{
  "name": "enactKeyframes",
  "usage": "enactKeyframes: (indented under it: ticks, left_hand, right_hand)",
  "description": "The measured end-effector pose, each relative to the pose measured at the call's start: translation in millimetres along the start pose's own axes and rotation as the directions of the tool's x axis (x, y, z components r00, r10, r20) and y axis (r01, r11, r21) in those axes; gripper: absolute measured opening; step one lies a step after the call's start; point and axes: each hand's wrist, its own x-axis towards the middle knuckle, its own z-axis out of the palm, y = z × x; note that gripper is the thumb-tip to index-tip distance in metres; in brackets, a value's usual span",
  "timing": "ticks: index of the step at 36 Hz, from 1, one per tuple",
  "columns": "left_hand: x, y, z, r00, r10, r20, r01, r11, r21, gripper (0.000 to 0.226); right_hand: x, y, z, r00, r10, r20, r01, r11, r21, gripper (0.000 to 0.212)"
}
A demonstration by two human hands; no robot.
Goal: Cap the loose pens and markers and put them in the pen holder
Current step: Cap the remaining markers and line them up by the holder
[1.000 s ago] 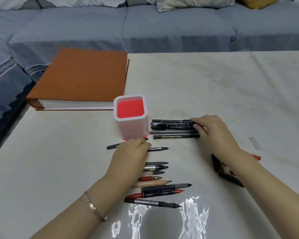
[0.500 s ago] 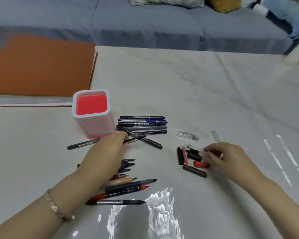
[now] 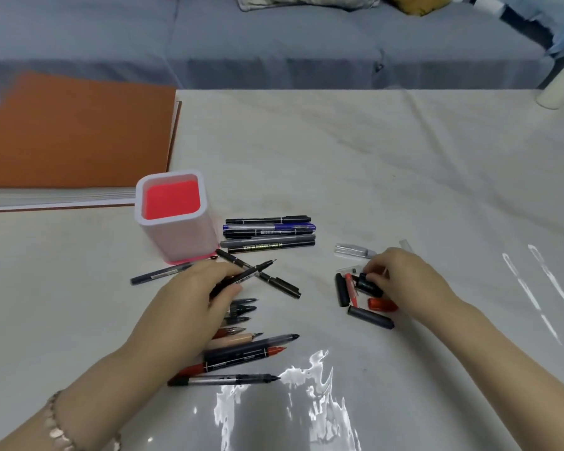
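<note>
A white pen holder (image 3: pixel 176 237) with a red inside stands left of centre on the table. My left hand (image 3: pixel 192 297) grips a thin black uncapped pen (image 3: pixel 256 270), tip pointing up-right, over another black pen (image 3: pixel 274 281). Several capped pens (image 3: pixel 269 234) lie in a neat row right of the holder. Several uncapped pens and markers (image 3: pixel 241 349) lie below my left hand. My right hand (image 3: pixel 404 281) pinches a black cap (image 3: pixel 367 284) among loose black and red caps (image 3: pixel 368 317).
An orange binder (image 3: pixel 75 135) lies at the back left of the pale table (image 3: pixel 339 157). Clear plastic caps (image 3: pixel 352 250) lie above my right hand. A grey sofa (image 3: pixel 274 43) runs behind the table. A white post (image 3: pixel 560 86) stands at the far right.
My right hand left the capped row and moved right onto the pile of caps, taking a black one. My left hand picked up the thin black pen. The view shifted rightward.
</note>
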Motion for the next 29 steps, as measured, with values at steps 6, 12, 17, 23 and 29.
enactKeyframes:
  ticks: [6,12,17,23,29]
  left_hand:
    - [-4.7,2.8,-0.2,1.0,-0.02,0.002,0.02,0.999,-0.046,0.022]
    - [-5.9,9.7,-3.3,1.0,-0.007,-0.008,0.006,0.998,-0.069,0.021]
    - [-6.2,12.4,-4.7,1.0,-0.008,-0.008,0.007,0.996,-0.087,0.021]
    - [-7.6,16.0,-4.3,1.0,0.007,0.0,-0.007,0.994,-0.108,0.021]
    - [-9.2,21.9,-6.8,1.0,0.009,-0.018,-0.012,0.986,-0.168,0.019]
  right_hand:
    - [-0.1,-3.0,-1.1,0.999,0.019,0.048,-0.018,1.0,-0.012,0.018]
    - [-3.4,-0.1,0.5,0.995,0.066,0.072,-0.071,0.995,0.071,0.015]
    - [-9.6,-4.3,-1.0,0.999,0.05,-0.002,-0.049,0.991,0.124,0.003]
    - [-22.0,-37.1,-22.9,0.979,0.032,-0.203,0.087,0.829,0.552,0.023]
    - [-47.6,-80.0,-36.6,0.984,-0.07,-0.165,0.175,0.56,0.81,0.017]
